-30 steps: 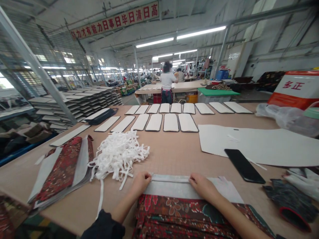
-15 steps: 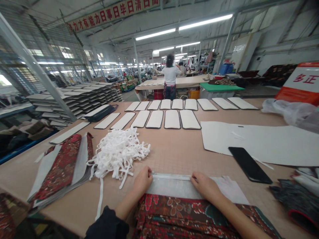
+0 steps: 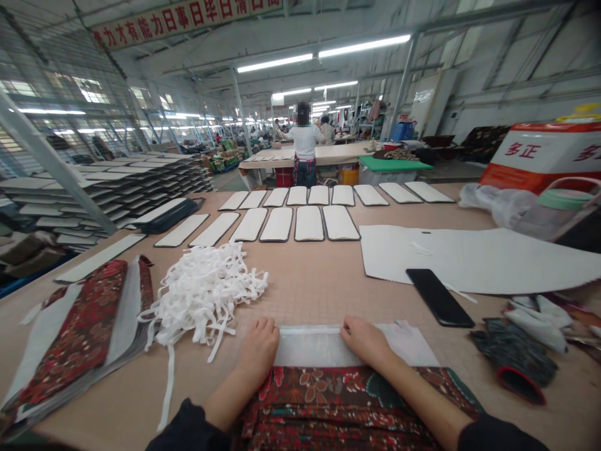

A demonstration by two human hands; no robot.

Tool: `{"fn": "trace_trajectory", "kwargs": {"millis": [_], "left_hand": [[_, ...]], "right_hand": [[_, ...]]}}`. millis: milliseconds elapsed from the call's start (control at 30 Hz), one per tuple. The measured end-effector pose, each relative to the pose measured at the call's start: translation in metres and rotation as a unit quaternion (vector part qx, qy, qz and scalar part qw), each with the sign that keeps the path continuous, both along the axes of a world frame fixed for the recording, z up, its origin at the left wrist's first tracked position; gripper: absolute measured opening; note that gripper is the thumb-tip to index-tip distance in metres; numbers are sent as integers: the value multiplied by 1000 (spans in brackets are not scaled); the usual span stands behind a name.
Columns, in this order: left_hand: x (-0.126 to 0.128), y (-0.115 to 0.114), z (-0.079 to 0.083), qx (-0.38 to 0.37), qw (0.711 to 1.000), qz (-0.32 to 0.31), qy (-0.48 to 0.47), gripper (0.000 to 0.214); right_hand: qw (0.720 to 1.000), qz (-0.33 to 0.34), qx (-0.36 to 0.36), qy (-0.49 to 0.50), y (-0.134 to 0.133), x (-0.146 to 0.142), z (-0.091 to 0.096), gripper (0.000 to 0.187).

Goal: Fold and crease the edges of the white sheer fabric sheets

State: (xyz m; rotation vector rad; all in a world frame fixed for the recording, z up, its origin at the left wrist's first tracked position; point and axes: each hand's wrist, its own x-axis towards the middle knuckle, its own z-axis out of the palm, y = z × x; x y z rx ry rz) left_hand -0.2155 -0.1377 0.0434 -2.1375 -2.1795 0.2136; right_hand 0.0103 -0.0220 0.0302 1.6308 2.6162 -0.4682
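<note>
In the head view, a patterned fabric [image 3: 319,391] is laid on the near side of the table [image 3: 310,285], directly below and between the two hands, its folded layers crossed on the right by a forearm. Beyond its printed part, a pale panel [image 3: 312,352] is seen, and along that panel's far edge a narrow white strip [image 3: 310,330] is stretched from one hand to the other. The left end of the strip is met by the left hand [image 3: 260,344], whose fingers are bunched; its fingertips are hidden, so whether the strip is gripped there cannot be told. The strip is pinched farther right by the right hand [image 3: 364,341], with its fingers curled in, and more of the pale panel is left showing past that hand. A pile of white strips [image 3: 206,291] is heaped near the left hand, on its far left side. Off to the right of the right hand, a black phone [image 3: 439,297] is placed partly over a large white sheet [image 3: 493,254]. Farther off, pale dark-edged panels [image 3: 310,223] are set out in two rows.
</note>
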Motion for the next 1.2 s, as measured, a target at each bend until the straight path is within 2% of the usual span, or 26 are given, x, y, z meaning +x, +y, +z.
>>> {"fn": "trace_trajectory", "kwargs": {"millis": [133,300,433,533,667,767,900,1033,1200], "left_hand": [[6,-3,5,-43,997,-47,39,28],[13,-6,12,-52,994,-73,70,51],[24,3,19,-83,993,-60,65,44],[47,18,21,-89,994,-56,40,33],[87,39,15,-63,986,-147,-37,31],[102,47,7,-56,983,-164,-59,30],[103,52,0,-45,982,-169,-67,29],[109,56,-1,-63,985,-150,-63,30],[118,60,-1,-62,986,-149,-45,38]], "right_hand": [[1000,-5,-17,-9,1,-3,5,26],[999,-4,-26,-22,3,-5,7,27],[999,11,-10,-36,3,-7,7,28],[998,27,2,-49,2,-9,8,28],[998,30,24,-51,0,-5,12,29],[999,15,6,-31,7,16,12,27],[997,-13,-46,56,26,66,8,23],[989,-81,-44,117,42,111,0,19],[983,-132,-19,128,49,128,-8,18]]}}
